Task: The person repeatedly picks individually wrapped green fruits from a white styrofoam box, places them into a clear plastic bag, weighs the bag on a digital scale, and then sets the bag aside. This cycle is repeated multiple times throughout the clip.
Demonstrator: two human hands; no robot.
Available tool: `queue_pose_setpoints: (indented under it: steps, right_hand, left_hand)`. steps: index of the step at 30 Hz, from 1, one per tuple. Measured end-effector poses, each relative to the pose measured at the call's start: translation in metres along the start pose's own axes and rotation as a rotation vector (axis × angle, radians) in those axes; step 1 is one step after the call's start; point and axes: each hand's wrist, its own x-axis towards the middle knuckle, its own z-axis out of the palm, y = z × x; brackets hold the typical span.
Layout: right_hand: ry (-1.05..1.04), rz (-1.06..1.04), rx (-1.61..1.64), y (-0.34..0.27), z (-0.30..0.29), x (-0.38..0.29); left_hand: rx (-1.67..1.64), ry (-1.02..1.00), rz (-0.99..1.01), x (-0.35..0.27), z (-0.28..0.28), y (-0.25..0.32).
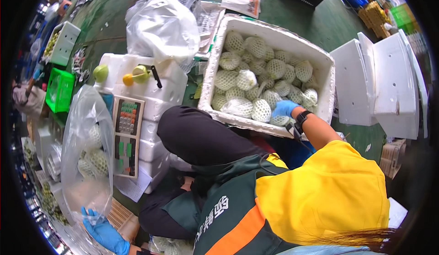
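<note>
In a white foam box [331, 83] lie many pale green fruits in white foam nets [276, 69]. My right hand [286, 109], in a blue glove, reaches among them near the box's front edge; its fingertips are partly hidden. At the lower left my left hand [104, 231], also gloved in blue, has its fingers at the gathered edge of a long clear plastic bag [80, 118]. Several netted fruits [97, 160] show inside that bag. Beside the bag is a scale with a keypad [127, 136], against stacked white foam boxes [151, 107].
On the stacked boxes are green fruits [100, 73], an orange fruit [128, 80] and a black-handled knife [156, 76]. Behind them sits a white plastic bag [163, 28]. Foam panels [356, 83] stand at the right, a green crate [60, 90] at the left. Another person [29, 99] is at the far left.
</note>
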Motion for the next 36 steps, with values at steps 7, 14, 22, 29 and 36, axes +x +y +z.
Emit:
queue_pose_setpoints:
  steps: [7,14,22,29,36]
  right_hand:
    - [0.711,-0.097,0.588,-0.097,-0.040,0.071]
    - [0.305,-0.195,1.142,-0.088,-0.084,0.092]
    - [-0.485,-0.939,1.621,-0.201,-0.124,-0.074]
    - [-1.100,-1.051,1.175,-0.434,-0.098,-0.144]
    - [0.255,-1.633,0.844,-0.650,-0.108,-0.131]
  left_hand:
    - [0.054,-0.009,-0.013,-0.004,-0.008,0.001]
    - [0.059,-0.139,0.045,-0.002,-0.008,-0.003]
    - [0.111,-0.016,0.228,-0.001,0.025,-0.013]
    - [0.021,-0.021,0.321,0.008,0.052,-0.007]
    - [-0.147,-0.154,0.231,0.008,0.036,0.006]
